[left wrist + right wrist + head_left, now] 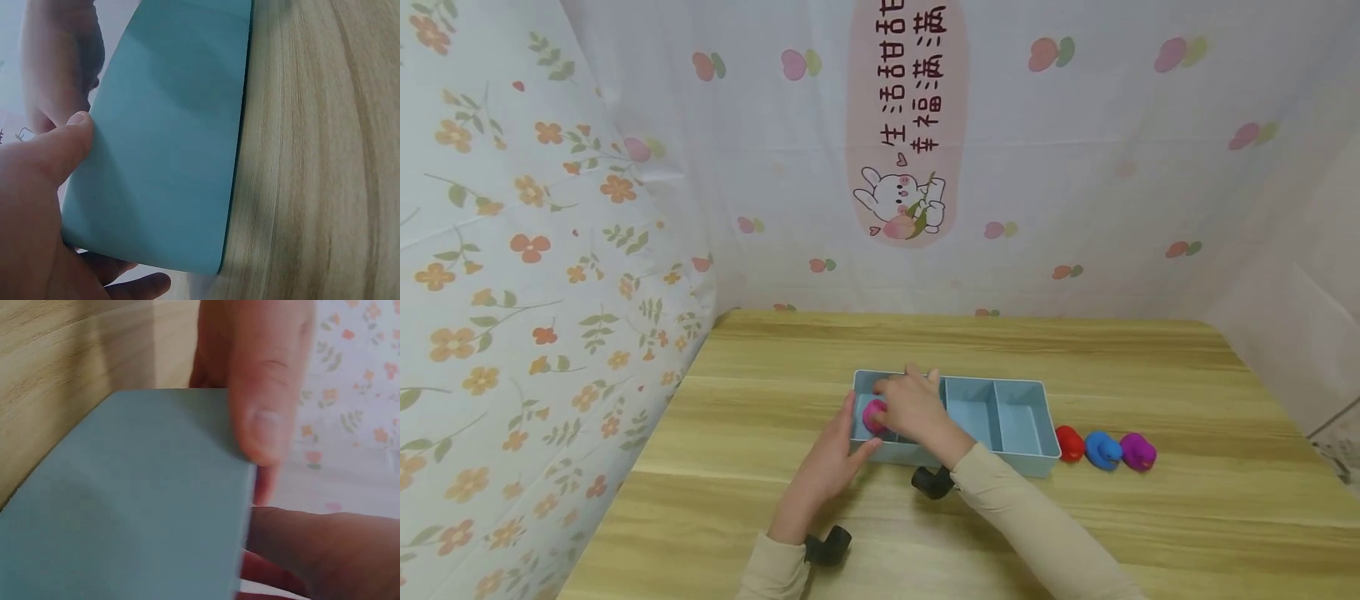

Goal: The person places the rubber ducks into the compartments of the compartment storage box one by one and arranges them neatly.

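Only head view shows the pink toy (872, 414), in the tray's (1030, 464) leftmost compartment; right grip (917, 408) at it, can't tell if pinching. Left wrist: left grip (37, 187) curled round tray's left end.

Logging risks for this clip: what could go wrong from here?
The pink toy duck, partly covered by the right hand, might tip on release. The left hand holds the blue divided box at its left end; a push might slide it into the red toy duck near its right end.

Toy (872, 414) in left of tray (972, 417), ducks (1102, 450) (three abreast) to its right, curtain (1075, 167) behind
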The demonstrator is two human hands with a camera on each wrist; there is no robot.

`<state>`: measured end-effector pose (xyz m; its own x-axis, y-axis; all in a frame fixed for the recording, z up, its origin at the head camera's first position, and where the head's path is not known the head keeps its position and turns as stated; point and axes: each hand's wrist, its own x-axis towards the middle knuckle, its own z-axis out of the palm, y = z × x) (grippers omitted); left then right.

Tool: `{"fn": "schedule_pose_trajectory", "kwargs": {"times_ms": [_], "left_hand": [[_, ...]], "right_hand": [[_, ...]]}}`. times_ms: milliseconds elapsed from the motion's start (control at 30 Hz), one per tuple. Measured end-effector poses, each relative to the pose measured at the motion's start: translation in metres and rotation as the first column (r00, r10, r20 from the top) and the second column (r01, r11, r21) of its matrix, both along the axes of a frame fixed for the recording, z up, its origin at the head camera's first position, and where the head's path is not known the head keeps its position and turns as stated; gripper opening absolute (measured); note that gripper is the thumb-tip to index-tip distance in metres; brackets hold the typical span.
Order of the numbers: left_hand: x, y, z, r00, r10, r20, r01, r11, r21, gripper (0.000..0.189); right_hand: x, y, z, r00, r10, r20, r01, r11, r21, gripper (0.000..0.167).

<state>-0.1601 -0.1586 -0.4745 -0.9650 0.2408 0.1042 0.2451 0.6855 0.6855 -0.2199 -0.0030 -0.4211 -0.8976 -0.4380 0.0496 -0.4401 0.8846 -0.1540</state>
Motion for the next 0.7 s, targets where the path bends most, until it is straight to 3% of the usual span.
{"fn": "schedule_pose_trajectory", "kwargs": {"times_ms": [433, 700], "left_hand": [[0.0, 0.002, -0.001, 1.0, 0.002, -0.004, -0.002, 1.0, -0.002, 0.083], [0.001, 0.002, 0.0, 1.0, 0.006, 0.014, -0.006, 1.0, -0.004, 0.084]], "right_hand": [[0.008, 0.026, 0.019, 0.997, 0.023, -0.078, -0.042, 0.967, -0.252, 0.02], [0.009, 0.047, 0.02, 1.0, -0.008, -0.014, 0.003, 0.95, -0.313, 0.018]]}}
